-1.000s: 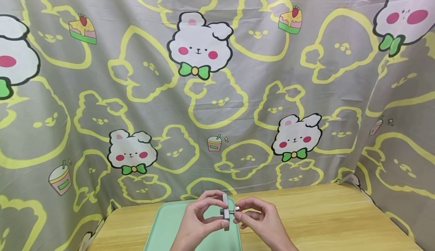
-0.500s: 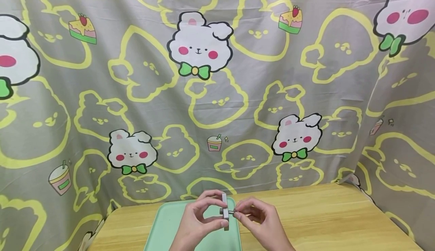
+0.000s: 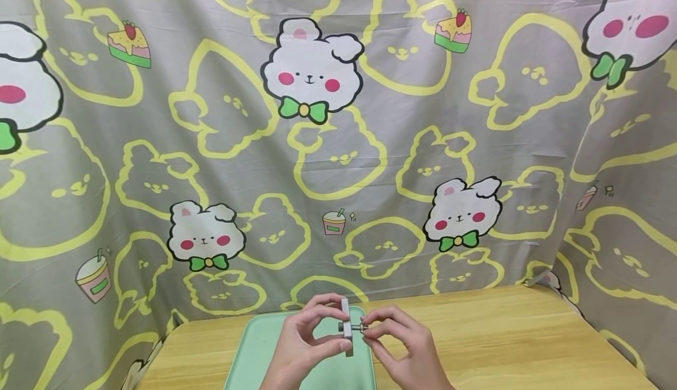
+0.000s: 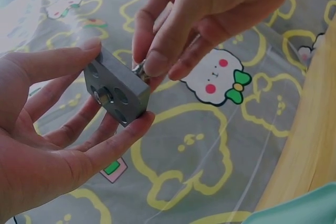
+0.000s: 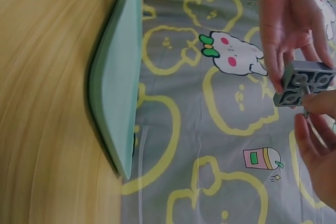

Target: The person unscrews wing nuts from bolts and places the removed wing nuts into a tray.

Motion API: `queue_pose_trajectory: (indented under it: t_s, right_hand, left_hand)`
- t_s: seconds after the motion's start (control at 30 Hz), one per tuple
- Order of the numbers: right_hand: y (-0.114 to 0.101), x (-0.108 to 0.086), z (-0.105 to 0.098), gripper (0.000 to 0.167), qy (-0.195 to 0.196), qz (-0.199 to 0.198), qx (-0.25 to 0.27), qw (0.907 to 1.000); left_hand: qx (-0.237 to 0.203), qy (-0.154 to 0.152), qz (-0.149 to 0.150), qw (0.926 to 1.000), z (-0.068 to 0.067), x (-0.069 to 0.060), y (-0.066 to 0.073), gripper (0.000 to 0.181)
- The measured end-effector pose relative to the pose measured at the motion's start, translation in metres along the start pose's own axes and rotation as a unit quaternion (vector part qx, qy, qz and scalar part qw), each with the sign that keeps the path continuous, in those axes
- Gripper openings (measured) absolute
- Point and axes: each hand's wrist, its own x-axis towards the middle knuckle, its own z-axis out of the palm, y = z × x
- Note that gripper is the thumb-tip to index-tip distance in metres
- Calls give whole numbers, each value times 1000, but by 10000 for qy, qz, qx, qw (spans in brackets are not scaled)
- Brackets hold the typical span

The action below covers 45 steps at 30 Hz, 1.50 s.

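Observation:
My left hand (image 3: 304, 340) grips a grey metal block (image 3: 347, 327) by its edges, between thumb and fingers, above the tray. In the left wrist view the block (image 4: 116, 85) shows several round holes and a bolt head (image 4: 103, 96) in the middle. The right wrist view shows the block's other face (image 5: 304, 83), with recessed rings. A thin metal shaft (image 3: 356, 327) sticks out of the block toward the right. My right hand (image 3: 404, 343) pinches a small metal piece at the shaft's end, partly hidden by the fingertips.
A light green tray (image 3: 254, 349) lies on the wooden table (image 3: 508, 331) beneath the hands. Behind and at both sides hangs a grey cloth (image 3: 391, 161) printed with rabbits and yellow outlines.
The left hand and block have shifted slightly left. The right fingers have changed their hold, and more of the shaft and small piece shows between the hands.

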Motion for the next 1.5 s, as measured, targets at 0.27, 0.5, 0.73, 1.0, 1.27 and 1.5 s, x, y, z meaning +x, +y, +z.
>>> queue_pose_trajectory:
  t_s: [0.27,0.5,0.73,1.0,1.27,1.5]
  right_hand:
    - [4,4,3,17,38,-1534,-668,9859]
    - [3,1,0,17,84,-735,-411,9964]
    - [-10,3,-4,24,20,1746,629,9826]
    - [-15,10,-10,34,-267,3760,1516,9137]
    - [-9,10,-13,33,-515,3998,2141,8898]
    - [-8,10,-12,32,-460,4029,2209,8870]
  left_hand:
    - [-1,56,-6,10000,-1,-1,0,35]
    - [26,16,30,10000,-2,-1,-1,39]
    - [77,62,6,10000,-1,0,-1,34]
    - [149,47,-42,9999,0,0,0,34]
    - [114,-9,-24,9999,2,1,0,35]
    - [136,-142,40,9998,3,2,-3,35]
